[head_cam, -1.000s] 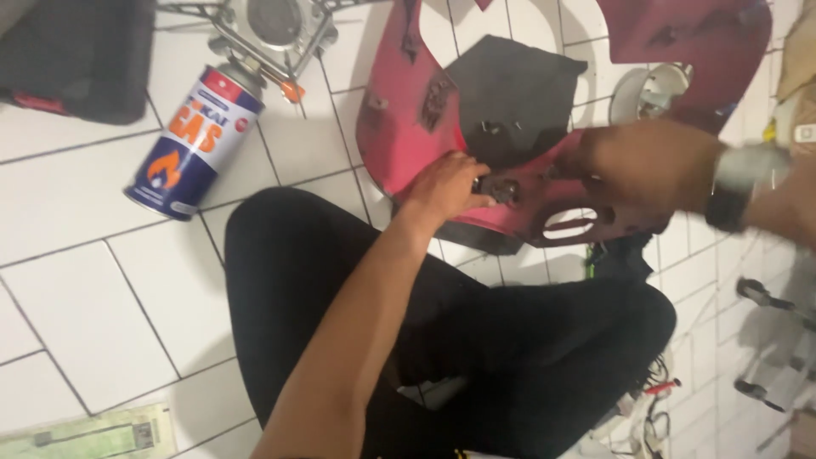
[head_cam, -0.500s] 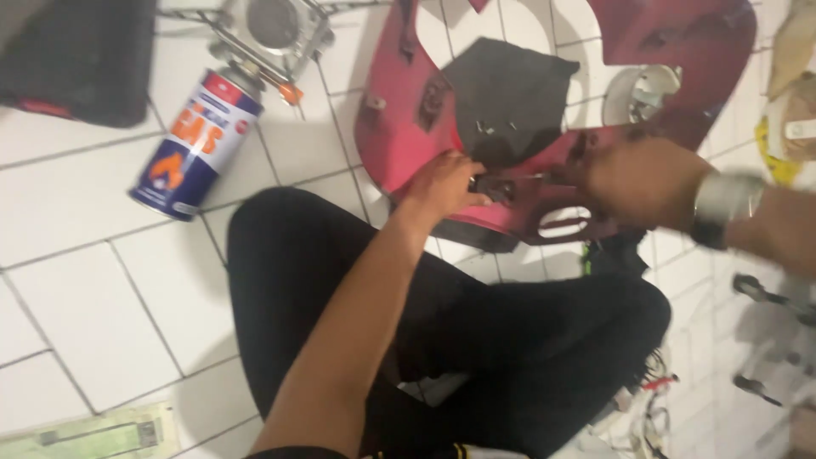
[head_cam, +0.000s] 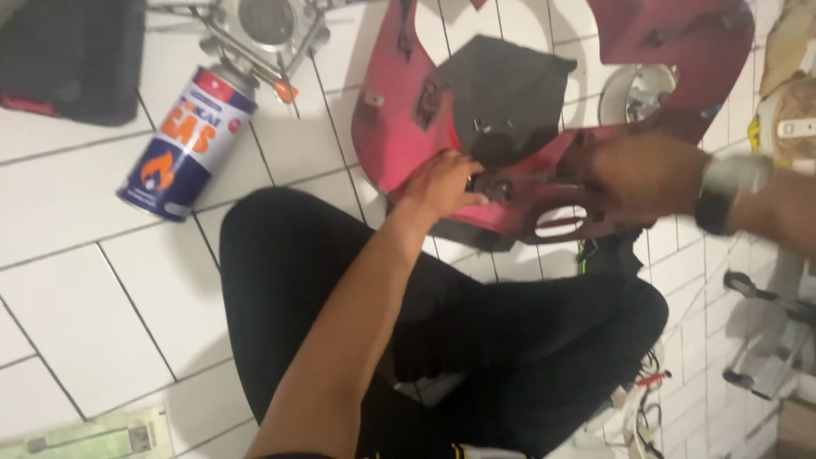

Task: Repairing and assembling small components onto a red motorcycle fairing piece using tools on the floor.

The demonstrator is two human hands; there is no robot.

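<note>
Hands apart, both on red plastic panel (head_cam: 399, 136) at 12 o'clock from lap. Left hand (head_cam: 442, 183) pinching small dark fitting (head_cam: 489, 183); right hand (head_cam: 633, 174) gripping panel edge at 3 o'clock. Left nearer fitting. Panel's long axis roughly 9-to-3. Gas canister (head_cam: 187, 144) at 10 o'clock.

Red panel (head_cam: 399, 127), blue-orange gas can (head_cam: 187, 144), white tiles (head_cam: 76, 306)
</note>
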